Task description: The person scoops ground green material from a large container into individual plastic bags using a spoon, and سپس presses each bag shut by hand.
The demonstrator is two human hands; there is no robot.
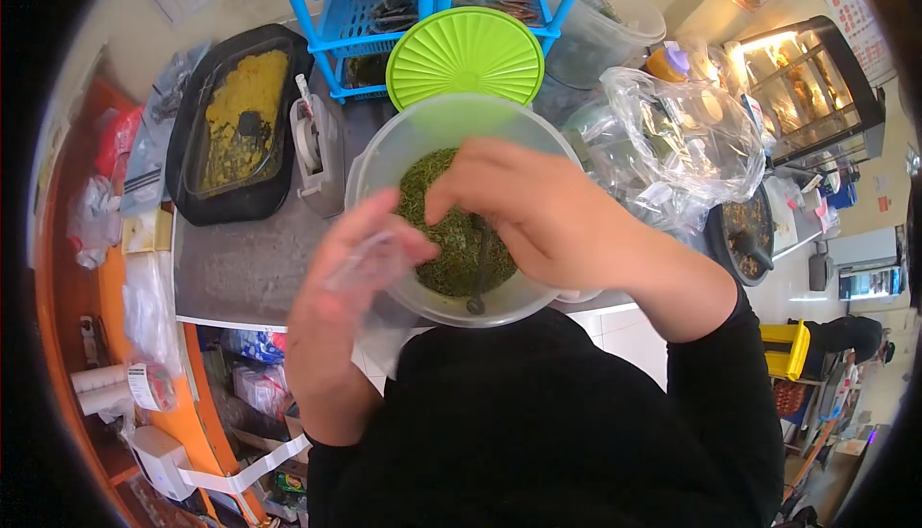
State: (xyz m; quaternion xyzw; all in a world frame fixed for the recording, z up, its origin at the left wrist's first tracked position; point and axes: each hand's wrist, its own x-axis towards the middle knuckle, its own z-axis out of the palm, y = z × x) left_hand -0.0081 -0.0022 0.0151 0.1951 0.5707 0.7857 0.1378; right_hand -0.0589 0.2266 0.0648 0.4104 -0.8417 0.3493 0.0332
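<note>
A round translucent plastic tub of chopped green herbs stands before me at the counter's edge. My left hand, blurred, is at the tub's left side with a small clear plastic bag in its fingers. Over the herbs, my right hand has its fingers bent down, and its fingertips are partly hidden. A dark spoon-like utensil lies in the herbs beneath it; its upper end is hidden by the hand, so whether I grip it is unclear.
A lime-green ribbed lid leans behind the tub, against a blue basket rack. On the left are a black tray of yellow food and a tape dispenser. Clear plastic bags and a dark tray lie right.
</note>
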